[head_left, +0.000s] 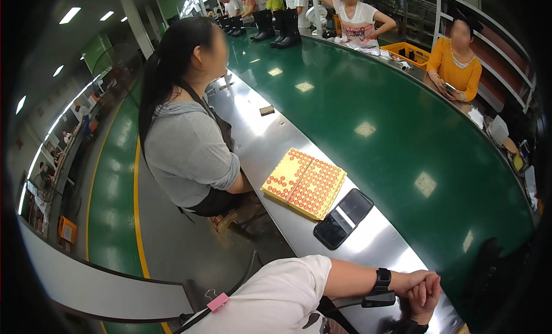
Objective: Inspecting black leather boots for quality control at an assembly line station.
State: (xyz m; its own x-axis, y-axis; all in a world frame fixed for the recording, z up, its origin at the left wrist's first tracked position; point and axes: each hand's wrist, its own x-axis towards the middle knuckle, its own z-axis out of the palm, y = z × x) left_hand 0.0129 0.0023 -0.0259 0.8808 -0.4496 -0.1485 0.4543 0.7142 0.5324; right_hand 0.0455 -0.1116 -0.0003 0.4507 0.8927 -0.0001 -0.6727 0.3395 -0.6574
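Left hand (407, 281) and right hand (426, 298): clasped, fingers curled and pressed together. Black smartphone (344, 219): apart from fingers, up-left. Banded stack of yellow sticker sheets (305, 183): farther, beyond phone.

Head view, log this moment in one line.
left hand: clasped with right hand | black phone: on metal counter, beside banded yellow stack

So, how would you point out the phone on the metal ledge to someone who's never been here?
Start at the wide green surface and follow the shiny metal ledge along its left edge. There, beside a thick yellow stack dotted with red, lies the phone. Unlike that stack, it is thin, black and glossy, with rounded corners.
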